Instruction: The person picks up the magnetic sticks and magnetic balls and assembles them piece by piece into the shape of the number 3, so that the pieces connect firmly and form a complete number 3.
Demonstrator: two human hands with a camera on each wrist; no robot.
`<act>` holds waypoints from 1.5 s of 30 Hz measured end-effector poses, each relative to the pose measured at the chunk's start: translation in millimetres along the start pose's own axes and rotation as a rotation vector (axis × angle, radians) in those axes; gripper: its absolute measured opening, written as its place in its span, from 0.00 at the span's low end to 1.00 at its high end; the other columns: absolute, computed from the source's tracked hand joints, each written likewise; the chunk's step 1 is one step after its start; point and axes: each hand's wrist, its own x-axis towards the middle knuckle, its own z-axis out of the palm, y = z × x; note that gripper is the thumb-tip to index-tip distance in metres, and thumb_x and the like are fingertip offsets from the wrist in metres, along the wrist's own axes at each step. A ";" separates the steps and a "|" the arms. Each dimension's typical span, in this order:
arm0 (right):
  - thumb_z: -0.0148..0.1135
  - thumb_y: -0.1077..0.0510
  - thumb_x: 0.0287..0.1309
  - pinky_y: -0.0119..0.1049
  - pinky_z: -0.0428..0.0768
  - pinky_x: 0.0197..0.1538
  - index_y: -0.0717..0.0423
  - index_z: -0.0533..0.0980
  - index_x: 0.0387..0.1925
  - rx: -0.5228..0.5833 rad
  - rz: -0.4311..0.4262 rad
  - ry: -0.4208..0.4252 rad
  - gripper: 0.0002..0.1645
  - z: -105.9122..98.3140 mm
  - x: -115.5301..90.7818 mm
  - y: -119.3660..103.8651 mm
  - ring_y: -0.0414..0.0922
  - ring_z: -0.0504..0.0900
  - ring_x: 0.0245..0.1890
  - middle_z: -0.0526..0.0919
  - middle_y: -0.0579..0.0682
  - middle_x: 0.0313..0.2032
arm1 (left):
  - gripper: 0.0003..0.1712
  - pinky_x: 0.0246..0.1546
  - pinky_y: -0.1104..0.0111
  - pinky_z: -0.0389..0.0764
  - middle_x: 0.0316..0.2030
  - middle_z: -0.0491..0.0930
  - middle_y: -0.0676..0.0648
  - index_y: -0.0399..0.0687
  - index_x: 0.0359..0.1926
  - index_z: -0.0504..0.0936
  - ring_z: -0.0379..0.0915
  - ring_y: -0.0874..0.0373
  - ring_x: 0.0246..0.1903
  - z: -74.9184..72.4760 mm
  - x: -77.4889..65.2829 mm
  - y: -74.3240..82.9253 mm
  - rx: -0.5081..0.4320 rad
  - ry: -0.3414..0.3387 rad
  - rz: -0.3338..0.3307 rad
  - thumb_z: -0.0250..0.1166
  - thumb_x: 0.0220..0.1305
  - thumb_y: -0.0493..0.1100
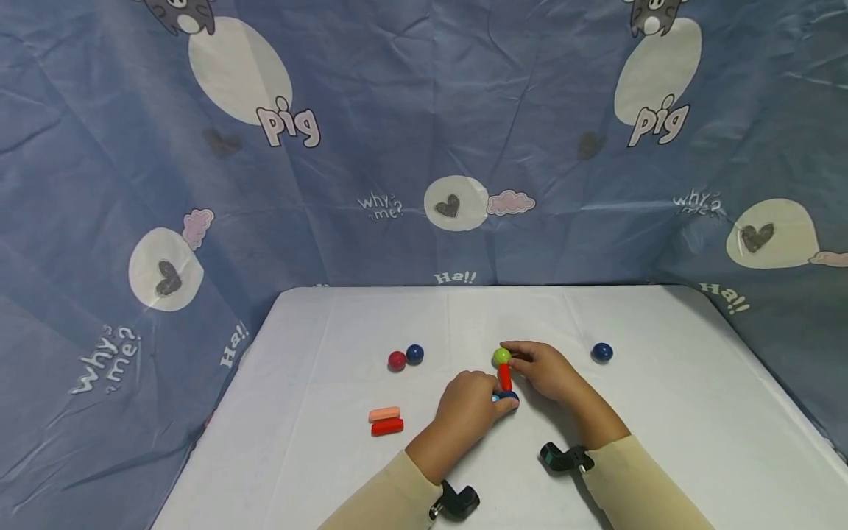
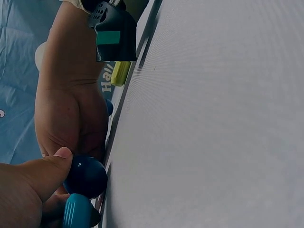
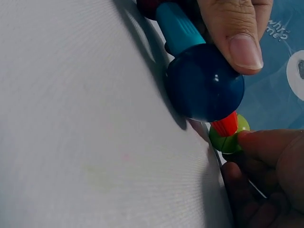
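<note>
My left hand [image 1: 466,403] grips a glossy dark blue ball [image 2: 86,177], its thumb on the ball's side. A ribbed light blue stick [image 3: 178,28] joins this ball, and a dark red ball [image 3: 148,7] sits at the stick's other end, partly cut off in the right wrist view. From the blue ball a red stick [image 1: 505,377] runs to a lime green ball [image 1: 501,356]. That green ball is pinched between the thumb and fingers of my right hand [image 1: 547,370]. The left hand covers much of the joined pieces in the head view.
Left of the hands lie a red ball [image 1: 397,361], a dark blue ball [image 1: 414,354], a peach stick [image 1: 384,414] and a red stick [image 1: 387,427]. Another dark blue ball [image 1: 602,352] lies to the right. A yellow piece [image 2: 121,73] shows beyond the right wrist.
</note>
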 end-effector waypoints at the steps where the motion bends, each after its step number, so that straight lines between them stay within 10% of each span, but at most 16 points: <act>1: 0.61 0.58 0.74 0.61 0.70 0.71 0.51 0.78 0.68 -0.002 -0.001 0.000 0.24 -0.1 -0.4 0.3 0.58 0.75 0.70 0.82 0.55 0.65 | 0.21 0.29 0.69 0.70 0.21 0.76 0.57 0.55 0.33 0.92 0.69 0.61 0.26 -0.2 -0.1 0.2 -0.001 -0.002 -0.002 0.74 0.61 0.66; 25: 0.69 0.57 0.68 0.55 0.82 0.59 0.58 0.81 0.59 -0.188 -0.028 0.201 0.20 -42.6 -72.1 7.3 0.59 0.85 0.56 0.86 0.57 0.54 | 0.20 0.29 0.70 0.68 0.21 0.75 0.59 0.57 0.32 0.92 0.67 0.62 0.27 3.0 3.4 -1.3 -0.026 -0.025 -0.040 0.74 0.60 0.67; 45: 0.77 0.49 0.59 0.61 0.79 0.57 0.61 0.80 0.60 -0.354 0.094 0.114 0.32 -69.0 -124.8 41.6 0.61 0.83 0.56 0.84 0.62 0.57 | 0.20 0.30 0.70 0.69 0.22 0.75 0.60 0.57 0.33 0.92 0.68 0.62 0.27 3.7 3.0 1.4 -0.031 -0.046 -0.063 0.74 0.60 0.67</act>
